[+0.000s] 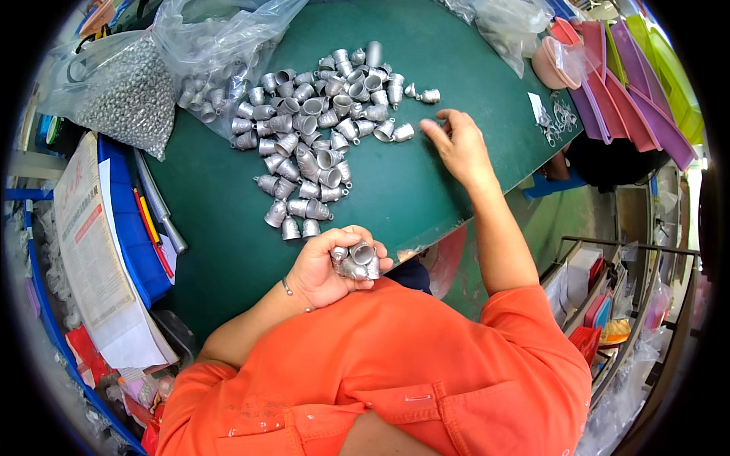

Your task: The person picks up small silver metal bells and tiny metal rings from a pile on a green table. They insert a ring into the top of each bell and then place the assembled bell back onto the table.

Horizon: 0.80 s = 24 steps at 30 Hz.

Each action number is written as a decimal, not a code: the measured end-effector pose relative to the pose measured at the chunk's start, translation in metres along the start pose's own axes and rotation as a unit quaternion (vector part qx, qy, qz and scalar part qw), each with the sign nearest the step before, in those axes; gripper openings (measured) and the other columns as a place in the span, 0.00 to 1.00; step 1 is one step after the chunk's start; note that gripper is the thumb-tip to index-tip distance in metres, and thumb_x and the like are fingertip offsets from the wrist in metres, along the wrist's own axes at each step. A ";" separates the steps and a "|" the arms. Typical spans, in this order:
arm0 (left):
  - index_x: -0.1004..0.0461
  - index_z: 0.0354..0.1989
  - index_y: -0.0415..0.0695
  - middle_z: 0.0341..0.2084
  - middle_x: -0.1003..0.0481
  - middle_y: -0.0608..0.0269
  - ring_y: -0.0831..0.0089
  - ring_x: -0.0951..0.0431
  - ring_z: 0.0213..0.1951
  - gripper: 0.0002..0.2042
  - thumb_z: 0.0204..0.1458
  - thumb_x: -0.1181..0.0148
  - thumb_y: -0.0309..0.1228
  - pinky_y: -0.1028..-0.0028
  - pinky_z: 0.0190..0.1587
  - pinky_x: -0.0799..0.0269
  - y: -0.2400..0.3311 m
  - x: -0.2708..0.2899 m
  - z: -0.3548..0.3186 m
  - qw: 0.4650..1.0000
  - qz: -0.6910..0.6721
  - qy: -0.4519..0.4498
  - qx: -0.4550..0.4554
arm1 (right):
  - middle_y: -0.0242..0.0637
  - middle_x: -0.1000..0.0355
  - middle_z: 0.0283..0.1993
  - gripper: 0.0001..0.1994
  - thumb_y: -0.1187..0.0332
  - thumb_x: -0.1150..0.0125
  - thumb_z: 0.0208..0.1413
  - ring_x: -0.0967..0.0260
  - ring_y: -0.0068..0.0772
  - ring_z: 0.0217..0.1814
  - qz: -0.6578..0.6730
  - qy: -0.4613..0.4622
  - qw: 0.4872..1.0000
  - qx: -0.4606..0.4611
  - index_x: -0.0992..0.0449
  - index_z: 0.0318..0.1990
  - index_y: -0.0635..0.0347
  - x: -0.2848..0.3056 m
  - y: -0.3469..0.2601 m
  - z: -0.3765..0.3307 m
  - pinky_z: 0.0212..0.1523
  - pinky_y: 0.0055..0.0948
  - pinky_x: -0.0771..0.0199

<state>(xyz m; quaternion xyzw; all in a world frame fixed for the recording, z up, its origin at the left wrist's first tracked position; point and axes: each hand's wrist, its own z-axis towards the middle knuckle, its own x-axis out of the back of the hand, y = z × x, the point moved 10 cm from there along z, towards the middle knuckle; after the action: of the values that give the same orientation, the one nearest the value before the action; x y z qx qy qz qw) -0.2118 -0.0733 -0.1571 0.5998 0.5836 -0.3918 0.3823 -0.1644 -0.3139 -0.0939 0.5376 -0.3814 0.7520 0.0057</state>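
Observation:
Several small silver-grey metal bells with loops on top rest in my cupped left hand, close to my body at the near table edge. Its fingers curl round them. My right hand hovers at the right of the pile, thumb and forefinger apart, holding nothing I can see. Nearest to it are one bell lying on its side and another single bell. A large heap of loose bells spreads over the green tabletop, some upright, others tipped over.
On the left stand a clear bag of small metal balls and a plastic bag with more bells. A blue tray with papers and pencils lies nearer. At right are a pink tub, small metal parts and coloured plastic bins.

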 end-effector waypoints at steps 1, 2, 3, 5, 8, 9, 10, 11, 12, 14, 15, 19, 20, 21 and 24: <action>0.28 0.31 0.40 0.35 0.28 0.52 0.60 0.24 0.39 0.11 0.49 0.51 0.35 0.69 0.26 0.24 0.000 0.000 0.000 1.000 0.000 0.001 -0.001 | 0.44 0.31 0.37 0.13 0.67 0.38 0.47 0.32 0.43 0.39 -0.036 -0.008 0.999 0.008 0.26 0.40 0.61 -0.002 -0.004 -0.003 0.39 0.35 0.31; 0.28 0.31 0.40 0.35 0.28 0.52 0.60 0.24 0.39 0.11 0.49 0.51 0.35 0.69 0.26 0.24 0.000 0.001 0.001 1.000 0.000 0.003 -0.001 | 0.44 0.31 0.37 0.14 0.66 0.37 0.46 0.31 0.44 0.38 -0.072 -0.015 0.997 0.015 0.26 0.39 0.62 -0.004 -0.006 -0.005 0.39 0.35 0.31; 0.28 0.31 0.40 0.35 0.28 0.52 0.60 0.24 0.39 0.11 0.49 0.51 0.35 0.69 0.26 0.24 0.000 0.002 0.001 1.000 0.001 0.004 -0.001 | 0.42 0.31 0.36 0.16 0.66 0.32 0.42 0.32 0.40 0.36 -0.026 -0.002 0.999 0.032 0.26 0.38 0.62 -0.004 -0.007 -0.006 0.38 0.33 0.31; 0.28 0.31 0.40 0.35 0.28 0.52 0.60 0.24 0.39 0.11 0.50 0.51 0.35 0.69 0.27 0.24 0.000 0.002 0.002 1.000 0.000 -0.002 -0.001 | 0.38 0.31 0.35 0.16 0.68 0.30 0.39 0.33 0.34 0.35 0.067 -0.014 0.997 0.020 0.26 0.37 0.61 -0.005 -0.005 -0.008 0.37 0.29 0.32; 0.28 0.31 0.40 0.35 0.28 0.52 0.59 0.24 0.40 0.11 0.50 0.52 0.35 0.68 0.27 0.24 0.000 0.003 0.001 1.000 0.002 0.001 0.000 | 0.32 0.33 0.35 0.16 0.71 0.29 0.36 0.36 0.25 0.34 0.178 -0.011 0.983 0.042 0.25 0.36 0.61 0.004 -0.018 -0.018 0.35 0.23 0.34; 0.28 0.31 0.40 0.35 0.28 0.52 0.59 0.24 0.40 0.11 0.50 0.52 0.35 0.68 0.27 0.24 0.000 0.003 0.001 1.000 0.003 0.004 0.001 | 0.30 0.34 0.35 0.16 0.72 0.28 0.35 0.37 0.22 0.34 0.209 -0.007 0.976 0.057 0.24 0.36 0.61 0.008 -0.024 -0.023 0.34 0.21 0.35; 0.28 0.31 0.40 0.35 0.28 0.52 0.59 0.24 0.40 0.11 0.50 0.52 0.35 0.68 0.28 0.24 0.000 0.003 0.001 1.000 0.001 0.002 0.001 | 0.29 0.34 0.35 0.16 0.72 0.28 0.35 0.37 0.21 0.34 0.231 0.004 0.970 0.077 0.24 0.35 0.60 0.011 -0.028 -0.026 0.34 0.21 0.35; 0.28 0.31 0.40 0.35 0.28 0.52 0.59 0.24 0.40 0.11 0.50 0.52 0.35 0.67 0.28 0.24 0.000 0.003 0.001 1.000 0.001 0.000 0.001 | 0.29 0.34 0.36 0.16 0.73 0.29 0.35 0.38 0.20 0.34 0.254 0.016 0.962 0.096 0.24 0.35 0.60 0.014 -0.031 -0.029 0.34 0.20 0.36; 0.28 0.31 0.40 0.35 0.28 0.52 0.59 0.24 0.40 0.11 0.50 0.52 0.35 0.67 0.28 0.24 0.000 0.003 0.001 1.000 0.001 -0.002 0.001 | 0.28 0.34 0.36 0.15 0.73 0.29 0.35 0.38 0.19 0.34 0.276 0.028 0.954 0.115 0.23 0.35 0.59 0.018 -0.035 -0.032 0.34 0.20 0.36; 0.28 0.31 0.40 0.35 0.28 0.52 0.59 0.25 0.41 0.11 0.51 0.52 0.35 0.67 0.28 0.24 0.000 0.004 0.001 1.000 0.001 -0.003 0.003 | 0.30 0.34 0.36 0.16 0.72 0.30 0.38 0.39 0.19 0.34 0.314 0.018 0.940 0.129 0.24 0.38 0.60 0.017 -0.039 -0.035 0.32 0.19 0.37; 0.28 0.32 0.40 0.35 0.28 0.52 0.59 0.25 0.41 0.11 0.51 0.53 0.35 0.67 0.28 0.24 0.000 0.004 0.001 1.000 0.002 -0.004 0.003 | 0.30 0.34 0.36 0.16 0.72 0.30 0.39 0.39 0.19 0.34 0.333 0.012 0.933 0.136 0.24 0.39 0.61 0.018 -0.042 -0.037 0.32 0.19 0.38; 0.28 0.32 0.40 0.36 0.28 0.52 0.59 0.25 0.41 0.11 0.51 0.53 0.35 0.67 0.29 0.23 -0.001 0.003 0.002 1.000 -0.003 -0.015 0.005 | 0.34 0.33 0.37 0.16 0.69 0.38 0.50 0.40 0.19 0.33 0.654 -0.142 0.740 -0.067 0.29 0.46 0.66 -0.018 -0.031 -0.049 0.27 0.17 0.40; 0.29 0.32 0.40 0.36 0.28 0.51 0.59 0.25 0.41 0.11 0.51 0.53 0.35 0.67 0.29 0.23 -0.001 0.003 0.002 1.000 -0.002 -0.014 0.005 | 0.35 0.32 0.37 0.17 0.68 0.41 0.53 0.40 0.19 0.32 0.705 -0.160 0.687 -0.078 0.31 0.48 0.68 -0.023 -0.034 -0.052 0.26 0.17 0.41; 0.29 0.32 0.40 0.36 0.28 0.51 0.59 0.25 0.41 0.11 0.51 0.53 0.35 0.67 0.29 0.23 -0.001 0.004 0.002 1.000 -0.001 -0.013 0.006 | 0.36 0.32 0.37 0.18 0.66 0.44 0.55 0.40 0.19 0.32 0.751 -0.177 0.630 -0.088 0.33 0.50 0.69 -0.028 -0.038 -0.054 0.25 0.17 0.41; 0.29 0.33 0.40 0.36 0.28 0.51 0.59 0.25 0.42 0.11 0.51 0.53 0.35 0.68 0.28 0.23 0.000 0.004 0.002 1.000 0.003 -0.011 0.004 | 0.38 0.31 0.38 0.20 0.64 0.48 0.58 0.40 0.20 0.31 0.781 -0.189 0.586 -0.101 0.36 0.52 0.70 -0.031 -0.040 -0.056 0.24 0.19 0.40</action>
<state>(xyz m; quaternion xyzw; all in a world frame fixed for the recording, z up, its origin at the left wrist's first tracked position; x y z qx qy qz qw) -0.2122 -0.0733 -0.1614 0.5988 0.5762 -0.3994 0.3872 -0.1799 -0.2403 -0.1040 0.1589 -0.7206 0.3051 -0.6021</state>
